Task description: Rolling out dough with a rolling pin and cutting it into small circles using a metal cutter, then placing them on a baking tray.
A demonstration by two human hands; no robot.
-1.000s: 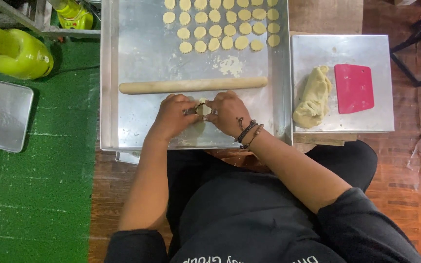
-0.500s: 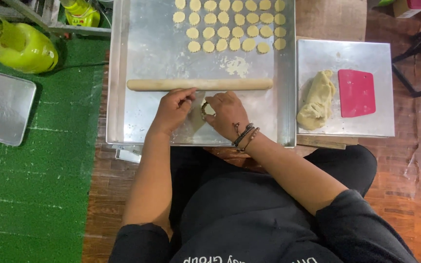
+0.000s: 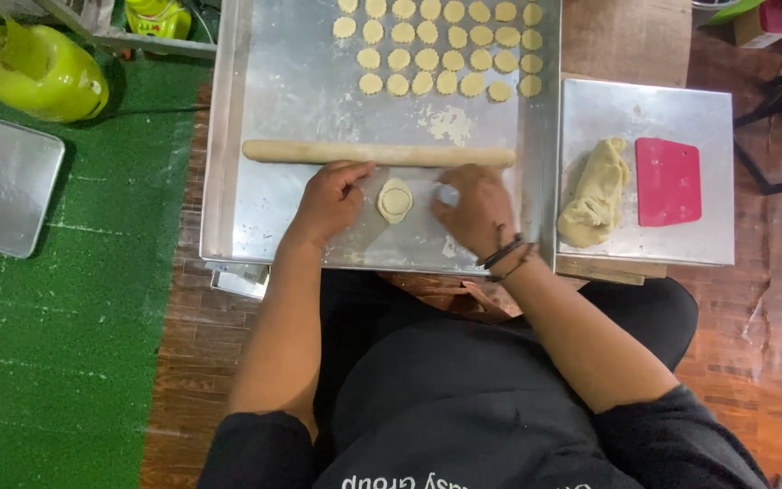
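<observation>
Resting on big metal tray (image 3: 264, 81), dough round (image 3: 395, 200) lies between hands. Left hand (image 3: 332, 195) loosely curled, grasping nothing; right hand (image 3: 472, 206) pinches small blurred piece (image 3: 448, 194). Risk: soft round tearing or sticking if lifted carelessly; knuckles nudging rolling pin (image 3: 377, 153) into finished rounds (image 3: 445, 45).

Head-worn, looking straight down from above, close over the large metal tray (image 3: 255, 109) on the bench, lap at bottom, green mat (image 3: 65, 344) at left.

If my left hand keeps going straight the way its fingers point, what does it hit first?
Probably the rolling pin: the left hand points up the tray and its fingertips are already almost at the pin, though any gap is hard to judge from overhead.
</observation>
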